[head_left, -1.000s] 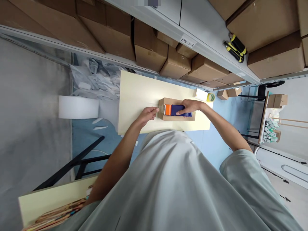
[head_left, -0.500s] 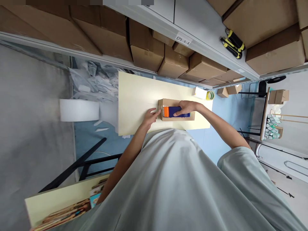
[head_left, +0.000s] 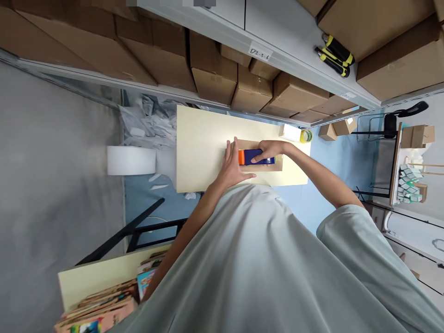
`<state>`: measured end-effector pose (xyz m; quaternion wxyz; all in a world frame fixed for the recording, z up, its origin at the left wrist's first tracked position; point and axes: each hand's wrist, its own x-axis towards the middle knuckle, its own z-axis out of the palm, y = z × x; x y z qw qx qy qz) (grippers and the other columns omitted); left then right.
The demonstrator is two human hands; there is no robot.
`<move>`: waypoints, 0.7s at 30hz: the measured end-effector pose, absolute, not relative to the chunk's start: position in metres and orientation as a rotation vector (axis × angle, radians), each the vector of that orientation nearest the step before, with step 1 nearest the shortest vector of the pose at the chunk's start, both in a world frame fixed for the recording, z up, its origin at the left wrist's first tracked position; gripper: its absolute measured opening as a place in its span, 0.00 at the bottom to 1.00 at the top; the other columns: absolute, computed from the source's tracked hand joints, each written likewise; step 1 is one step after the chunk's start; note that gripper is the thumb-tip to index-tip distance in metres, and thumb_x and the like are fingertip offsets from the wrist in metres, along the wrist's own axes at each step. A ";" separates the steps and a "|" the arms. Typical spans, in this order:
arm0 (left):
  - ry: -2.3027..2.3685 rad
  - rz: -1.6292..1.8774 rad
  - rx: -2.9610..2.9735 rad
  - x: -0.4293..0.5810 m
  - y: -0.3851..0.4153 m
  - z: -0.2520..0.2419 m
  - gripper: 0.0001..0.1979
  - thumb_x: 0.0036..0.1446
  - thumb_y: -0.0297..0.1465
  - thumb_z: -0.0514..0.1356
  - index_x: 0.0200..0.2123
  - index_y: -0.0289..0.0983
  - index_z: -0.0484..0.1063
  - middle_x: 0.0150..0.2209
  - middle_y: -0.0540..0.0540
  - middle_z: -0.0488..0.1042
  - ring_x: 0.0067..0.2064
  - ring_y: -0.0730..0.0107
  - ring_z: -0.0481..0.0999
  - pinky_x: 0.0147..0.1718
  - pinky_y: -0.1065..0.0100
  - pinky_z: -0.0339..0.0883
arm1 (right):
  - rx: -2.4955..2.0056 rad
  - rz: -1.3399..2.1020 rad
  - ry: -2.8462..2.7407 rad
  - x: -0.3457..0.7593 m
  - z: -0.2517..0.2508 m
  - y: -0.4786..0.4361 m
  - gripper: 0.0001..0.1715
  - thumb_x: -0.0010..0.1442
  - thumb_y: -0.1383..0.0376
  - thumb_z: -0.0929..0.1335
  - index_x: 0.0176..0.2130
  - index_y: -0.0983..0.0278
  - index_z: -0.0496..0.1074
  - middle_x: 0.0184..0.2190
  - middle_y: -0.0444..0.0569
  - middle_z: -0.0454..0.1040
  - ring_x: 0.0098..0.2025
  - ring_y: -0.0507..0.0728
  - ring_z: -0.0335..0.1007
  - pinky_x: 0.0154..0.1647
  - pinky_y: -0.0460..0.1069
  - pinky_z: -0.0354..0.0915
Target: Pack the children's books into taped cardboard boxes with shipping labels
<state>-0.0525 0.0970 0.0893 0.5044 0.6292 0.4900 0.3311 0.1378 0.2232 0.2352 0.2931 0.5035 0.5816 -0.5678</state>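
A small brown cardboard box lies on the pale yellow table. On top of it sits a blue and orange tape dispenser. My right hand is closed round the dispenser's blue handle. My left hand is open, fingers stretched flat against the box's left end, the thumb along its near side.
Shelves of brown cartons run along the far side. A tape roll and a small white box sit at the table's right end. A white foam roll and plastic bags lie left of the table. Books are stacked at the lower left.
My left hand went from a loose curl at the box's left end to lying flat and open against it. The dispenser stayed on the box under my right hand.
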 end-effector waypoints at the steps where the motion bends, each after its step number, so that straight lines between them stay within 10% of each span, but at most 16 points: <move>1: 1.168 0.777 1.566 -0.050 0.103 0.091 0.83 0.36 0.48 0.84 0.82 0.46 0.31 0.83 0.33 0.35 0.82 0.31 0.30 0.77 0.35 0.41 | 1.332 -1.522 1.546 0.138 0.235 0.223 0.30 0.53 0.43 0.82 0.34 0.66 0.79 0.25 0.44 0.80 0.26 0.52 0.74 0.34 0.45 0.68; 21: 1.174 0.676 1.627 -0.050 0.117 0.072 0.83 0.39 0.59 0.80 0.81 0.39 0.30 0.80 0.22 0.46 0.81 0.35 0.46 0.77 0.39 0.47 | 1.238 -1.463 1.653 0.155 0.231 0.216 0.30 0.57 0.43 0.80 0.37 0.67 0.80 0.25 0.48 0.81 0.31 0.58 0.80 0.36 0.48 0.72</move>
